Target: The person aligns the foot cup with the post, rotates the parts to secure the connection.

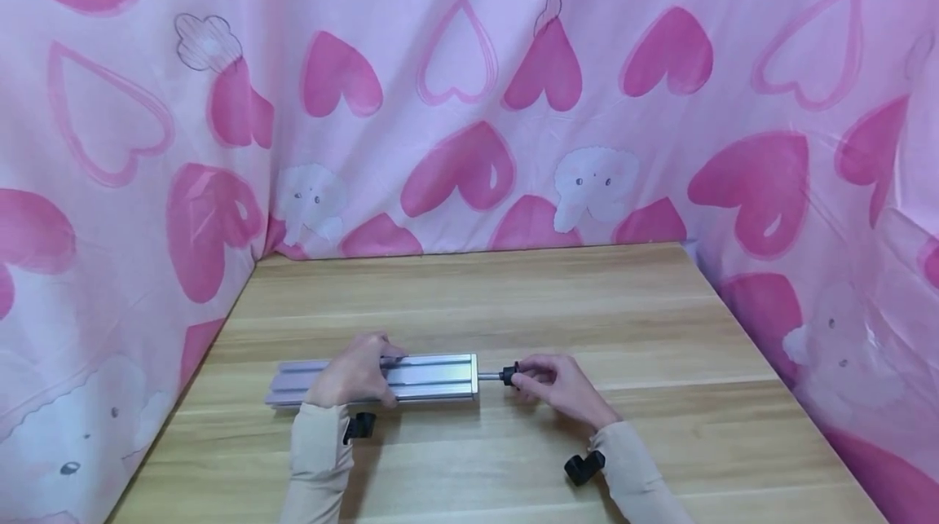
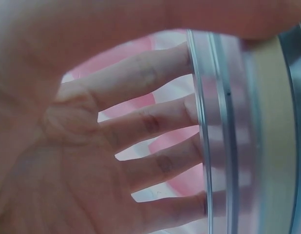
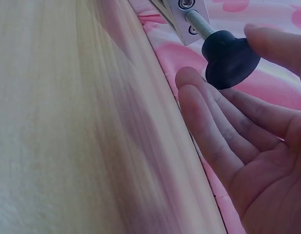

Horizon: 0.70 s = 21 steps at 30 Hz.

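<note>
In the head view, a silver aluminium profile (image 1: 434, 372) with long slots lies level over the table. My left hand (image 1: 354, 373) grips it across its left half, thumb on the near side and fingers on the far side. In the left wrist view, the fingertips meet the profile's shiny edge (image 2: 219, 122). A threaded stud (image 3: 200, 24) sticks out of the right end plate (image 3: 179, 22) and carries a black levelling foot (image 3: 229, 61). My right hand (image 1: 563, 387) holds this foot by its rim, thumb on one side, fingers on the other.
Beneath both hands spreads a wood-grain table (image 1: 469, 288). A pink curtain with hearts (image 1: 455, 165) hangs along its back and both sides. Black wrist mounts (image 1: 584, 468) are on both sleeves, close above the tabletop.
</note>
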{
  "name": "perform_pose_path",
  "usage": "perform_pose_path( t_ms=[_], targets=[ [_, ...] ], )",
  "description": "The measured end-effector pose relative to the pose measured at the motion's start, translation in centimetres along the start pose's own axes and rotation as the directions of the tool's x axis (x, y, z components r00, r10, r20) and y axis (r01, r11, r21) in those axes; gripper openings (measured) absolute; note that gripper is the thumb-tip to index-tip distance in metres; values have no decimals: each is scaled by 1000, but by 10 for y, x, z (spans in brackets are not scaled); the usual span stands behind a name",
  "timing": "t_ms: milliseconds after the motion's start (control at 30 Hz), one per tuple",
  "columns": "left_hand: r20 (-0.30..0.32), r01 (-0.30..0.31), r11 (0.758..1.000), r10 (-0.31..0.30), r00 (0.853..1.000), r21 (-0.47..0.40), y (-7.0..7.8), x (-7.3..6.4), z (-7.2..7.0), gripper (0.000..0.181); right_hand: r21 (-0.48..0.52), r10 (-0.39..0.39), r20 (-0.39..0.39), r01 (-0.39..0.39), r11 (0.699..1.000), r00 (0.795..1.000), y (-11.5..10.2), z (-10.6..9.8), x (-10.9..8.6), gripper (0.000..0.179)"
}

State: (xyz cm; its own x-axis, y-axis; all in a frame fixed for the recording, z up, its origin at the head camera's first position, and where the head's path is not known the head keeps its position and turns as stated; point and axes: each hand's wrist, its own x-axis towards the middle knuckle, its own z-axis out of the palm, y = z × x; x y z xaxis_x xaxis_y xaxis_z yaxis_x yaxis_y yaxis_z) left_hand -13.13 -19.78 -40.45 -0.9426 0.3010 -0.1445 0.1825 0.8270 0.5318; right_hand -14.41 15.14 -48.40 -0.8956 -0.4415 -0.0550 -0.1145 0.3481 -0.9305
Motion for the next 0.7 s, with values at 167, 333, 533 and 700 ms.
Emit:
perform_pose_path(
  t_ms=[167,333,533,700],
  targets=[
    [-3,-5,1000,5,1000,3,1,0,1,69,-3,6,29,-6,1000,1000,3,0,0,36],
    [-6,-28,1000,28,1000,8,-1,-1,0,70,-8,-23,17,23,1000,1000,3,1,-2,41],
    [-11,13,1000,-13,1000,-21,-3,-1,1,72,106,-156,-32,158,982,987,4,3,-4,66],
    [-15,45,999,-45,999,-18,-3,-1,1,73,144,-257,-29,258,955,966,2,4,1,58]
  ],
)
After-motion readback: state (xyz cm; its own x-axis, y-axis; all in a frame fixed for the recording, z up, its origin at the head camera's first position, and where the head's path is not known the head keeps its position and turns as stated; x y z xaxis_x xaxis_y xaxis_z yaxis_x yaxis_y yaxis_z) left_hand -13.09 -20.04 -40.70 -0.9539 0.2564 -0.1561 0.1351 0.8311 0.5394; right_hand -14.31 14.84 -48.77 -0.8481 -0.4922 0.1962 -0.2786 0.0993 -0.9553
